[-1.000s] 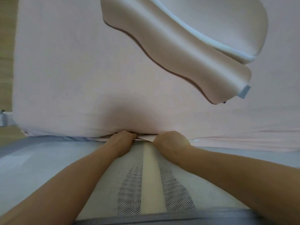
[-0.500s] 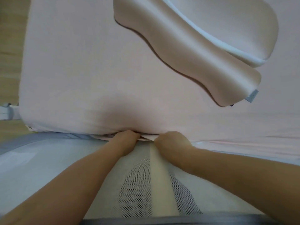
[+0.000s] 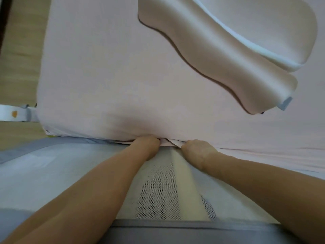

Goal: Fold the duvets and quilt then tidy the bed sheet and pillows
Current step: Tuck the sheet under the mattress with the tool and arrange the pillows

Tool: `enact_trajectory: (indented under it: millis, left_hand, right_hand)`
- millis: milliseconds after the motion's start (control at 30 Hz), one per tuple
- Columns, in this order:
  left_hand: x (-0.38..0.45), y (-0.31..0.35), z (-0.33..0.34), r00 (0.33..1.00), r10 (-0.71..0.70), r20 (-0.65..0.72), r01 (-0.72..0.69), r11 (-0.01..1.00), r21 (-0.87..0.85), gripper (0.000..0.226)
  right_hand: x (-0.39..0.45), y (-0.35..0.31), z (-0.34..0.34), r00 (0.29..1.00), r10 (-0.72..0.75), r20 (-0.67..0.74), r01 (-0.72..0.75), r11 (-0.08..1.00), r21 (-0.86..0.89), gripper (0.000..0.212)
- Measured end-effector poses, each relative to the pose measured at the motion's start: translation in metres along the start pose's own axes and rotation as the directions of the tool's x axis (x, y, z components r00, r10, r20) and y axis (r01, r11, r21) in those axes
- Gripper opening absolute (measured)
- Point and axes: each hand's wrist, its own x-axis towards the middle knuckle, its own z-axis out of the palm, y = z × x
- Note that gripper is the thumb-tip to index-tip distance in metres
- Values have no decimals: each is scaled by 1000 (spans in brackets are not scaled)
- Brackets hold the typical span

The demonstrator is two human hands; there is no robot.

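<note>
We look down over the near edge of the bed, where the pink bed sheet (image 3: pixel 109 71) covers the mattress smoothly from the left corner across to the right. Our left hand (image 3: pixel 146 147) is pushed in at the mattress edge, fingers hidden under the sheet, so we cannot tell the state of its grip. Our right hand (image 3: pixel 197 150) lies just beside it, knuckles up and fingers curled, with a fold of the sheet's hem (image 3: pixel 173 142) showing between the two hands; the grip appears closed on that edge. Both forearms reach in from the bottom of the view. Two pillows sit at upper right: a contoured pink pillow (image 3: pixel 211 55) with a small grey tag (image 3: pixel 285 103) at its near end, and behind it, touching, a second pillow (image 3: pixel 260 23) with a white piped edge. Below the hands a mesh bed rail (image 3: pixel 158 196) with a pale central strip and grey trim stands against the mattress side. Wooden floor (image 3: pixel 19 67) shows at left, with a white strap (image 3: pixel 15 114) at the corner.
</note>
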Motion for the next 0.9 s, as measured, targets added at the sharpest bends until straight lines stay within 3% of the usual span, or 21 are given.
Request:
enact_trajectory:
  millis: [200,333,533,700,900]
  left_hand:
    - [2,8,-3,999,-49,-19,48,996,-71,42]
    - [11,-7,4,996,-91,5,91,989,-119,46]
    - [6,-6,-2,996,-75,57,81,992,-101,47]
    - [8,-20,4,983,-162,82,169,982,-84,39]
    - [-5,-66,-4,979,-147,138,156,987,-50,34]
  right_hand:
    - [70,6,25,998,33,-53,-25,991,133,36]
    - [83,11,28,991,-36,-127,52,991,121,35]
    - [36,15,11,989,-123,-81,124,992,11,32]
    - [81,-13,11,990,-121,-72,127,988,85,33]
    - [50,-19,-11,991,-132,-3,132,990,52,28]
